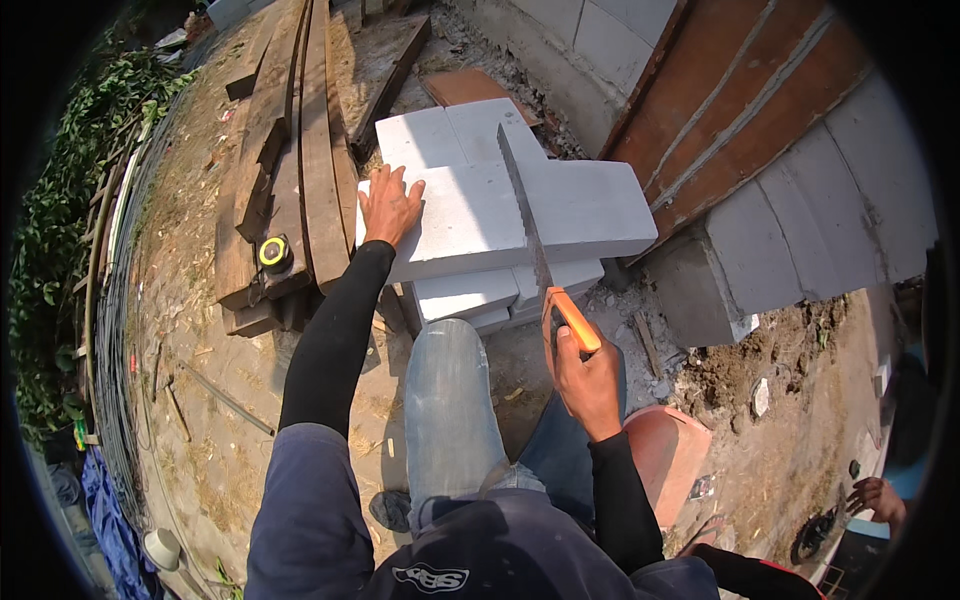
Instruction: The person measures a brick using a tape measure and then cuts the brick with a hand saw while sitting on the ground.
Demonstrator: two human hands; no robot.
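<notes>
A handsaw (pixel 527 215) with an orange and black handle is gripped in my right hand (pixel 588 385). Its long blade points away from me and lies across a white lightweight concrete block (pixel 590 205), on the right part of its top. Flat on the left end of that same block rests my left hand (pixel 391 205), fingers spread. Beneath and behind it are more white blocks (pixel 420 137), stacked. Whether the teeth have cut into the block, I cannot tell.
Long timber beams (pixel 318 150) lie to the left, with a yellow-and-black tape measure (pixel 274 254) on them. A block wall (pixel 830 200) and a brown panel (pixel 735 90) stand right. An orange-red curved piece (pixel 668 455) is by my right arm. Another person's hand (pixel 878 498) shows far right.
</notes>
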